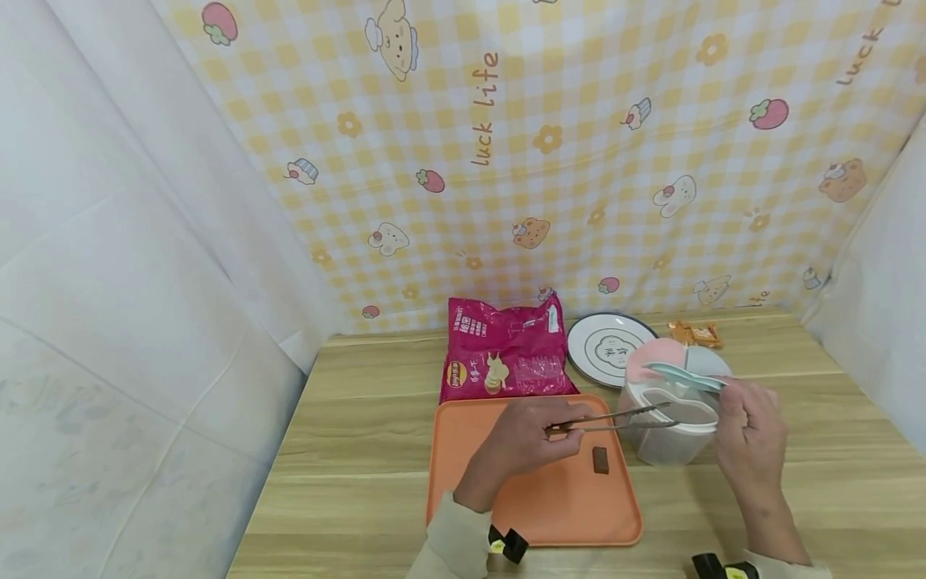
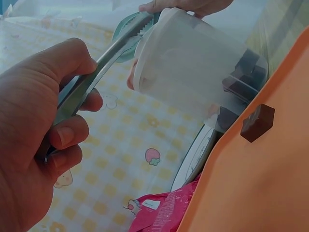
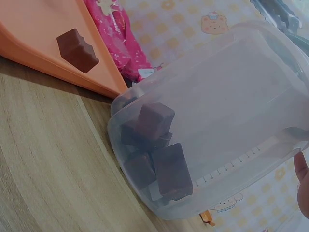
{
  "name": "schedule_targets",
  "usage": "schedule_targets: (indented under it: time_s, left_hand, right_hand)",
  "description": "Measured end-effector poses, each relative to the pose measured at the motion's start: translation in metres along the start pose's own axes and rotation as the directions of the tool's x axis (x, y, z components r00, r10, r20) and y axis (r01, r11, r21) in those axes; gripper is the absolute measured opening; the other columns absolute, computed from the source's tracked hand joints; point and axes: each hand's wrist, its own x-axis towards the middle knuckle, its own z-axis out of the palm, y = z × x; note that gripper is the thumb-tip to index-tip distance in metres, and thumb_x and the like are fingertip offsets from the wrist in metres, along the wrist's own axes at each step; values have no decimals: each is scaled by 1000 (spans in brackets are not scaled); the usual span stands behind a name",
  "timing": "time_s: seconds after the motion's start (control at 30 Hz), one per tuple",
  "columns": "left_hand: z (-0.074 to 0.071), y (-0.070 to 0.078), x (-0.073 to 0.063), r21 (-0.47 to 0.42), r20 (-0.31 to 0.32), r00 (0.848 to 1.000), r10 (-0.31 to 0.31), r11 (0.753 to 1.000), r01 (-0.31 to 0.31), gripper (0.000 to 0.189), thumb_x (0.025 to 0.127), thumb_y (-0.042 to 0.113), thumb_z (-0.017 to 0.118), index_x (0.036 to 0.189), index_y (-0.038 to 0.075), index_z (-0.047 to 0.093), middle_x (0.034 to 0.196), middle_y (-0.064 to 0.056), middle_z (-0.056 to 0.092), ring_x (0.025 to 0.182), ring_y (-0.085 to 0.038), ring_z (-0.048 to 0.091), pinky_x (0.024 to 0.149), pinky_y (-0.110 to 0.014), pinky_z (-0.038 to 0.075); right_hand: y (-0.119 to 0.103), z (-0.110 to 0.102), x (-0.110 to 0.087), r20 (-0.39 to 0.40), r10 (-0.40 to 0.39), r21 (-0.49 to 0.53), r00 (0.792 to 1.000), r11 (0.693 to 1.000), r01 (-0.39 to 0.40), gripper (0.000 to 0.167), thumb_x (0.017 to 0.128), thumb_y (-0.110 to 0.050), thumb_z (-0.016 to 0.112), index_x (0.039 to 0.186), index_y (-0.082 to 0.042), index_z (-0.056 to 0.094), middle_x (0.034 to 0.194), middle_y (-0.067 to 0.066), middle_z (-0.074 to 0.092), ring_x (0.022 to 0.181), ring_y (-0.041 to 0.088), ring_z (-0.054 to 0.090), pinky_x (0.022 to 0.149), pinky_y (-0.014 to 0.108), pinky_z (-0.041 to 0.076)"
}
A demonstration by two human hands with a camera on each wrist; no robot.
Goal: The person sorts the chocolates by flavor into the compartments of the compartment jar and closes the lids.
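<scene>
My left hand (image 1: 531, 438) grips metal tongs (image 2: 104, 63), whose parted tips reach over the mouth of a translucent lidded container (image 1: 669, 446). On the container's right side, my right hand (image 1: 752, 426) pinches a raised pale green flap lid (image 1: 683, 376) near its edge. Beside that lid, a pink lid (image 1: 654, 358) and a grey-blue one lie closed over other compartments. Several dark brown chocolate-like blocks (image 3: 171, 171) show through the wall at the container's bottom. One similar brown block (image 1: 600, 460) lies on the orange tray (image 1: 535, 515), to the right of my left hand.
Behind the tray lies a magenta snack bag (image 1: 506, 346). A white plate with a dark rim (image 1: 589, 342) is behind the container, and small orange wrapped packets (image 1: 694, 333) sit at the back right. A yellow checked cloth (image 1: 463, 201) hangs behind the wooden table (image 1: 354, 450).
</scene>
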Motion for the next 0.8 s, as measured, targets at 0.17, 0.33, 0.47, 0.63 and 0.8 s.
schedule_targets:
  time_s: [0.17, 0.33, 0.47, 0.63, 0.8]
  left_hand:
    - [-3, -3, -5, -6, 3, 1000, 8, 1000, -8, 32, 88, 7, 73, 120, 11, 77, 81, 6, 65, 70, 0, 50, 64, -8, 42]
    - [-9, -7, -15, -20, -3, 1000, -2, 1000, 2, 31, 87, 7, 74, 118, 12, 77, 79, 5, 61, 69, 0, 46, 59, -10, 38]
    - [-15, -11, -26, -1, 22, 999, -31, 1000, 31, 28, 88, 7, 73, 115, 13, 77, 78, 7, 57, 67, 0, 42, 58, -11, 34]
    - [-19, -17, -38, 17, 60, 995, -77, 997, 76, 28, 87, 6, 73, 113, 13, 77, 77, 6, 56, 65, 0, 42, 57, -11, 35]
    - [-22, -22, -47, 31, 117, 985, -124, 992, 121, 27, 86, 4, 74, 112, 12, 78, 75, 6, 56, 65, -1, 43, 57, -11, 36]
  right_hand:
    - [1, 2, 0, -19, -9, 11, 1000, 1000, 9, 38, 110, -16, 51, 96, 12, 71, 105, -33, 60, 104, -6, 50, 92, 20, 27]
    - [2, 4, -1, -34, -10, 12, 999, 1000, 10, 38, 110, -16, 51, 95, 13, 71, 105, -33, 60, 105, -7, 51, 92, 20, 27]
    - [2, 3, 0, -19, -2, 6, 1000, 1000, 3, 37, 109, -16, 52, 97, 12, 71, 107, -33, 60, 106, -6, 51, 93, 20, 28]
    - [0, 1, 0, 1, 10, -2, 1000, 1000, -10, 36, 109, -17, 52, 99, 11, 72, 107, -33, 61, 107, -4, 50, 92, 20, 28]
    - [1, -1, 0, 19, 11, 1, 1000, 1000, -11, 38, 110, -18, 51, 100, 12, 71, 108, -32, 60, 107, -4, 50, 92, 20, 28]
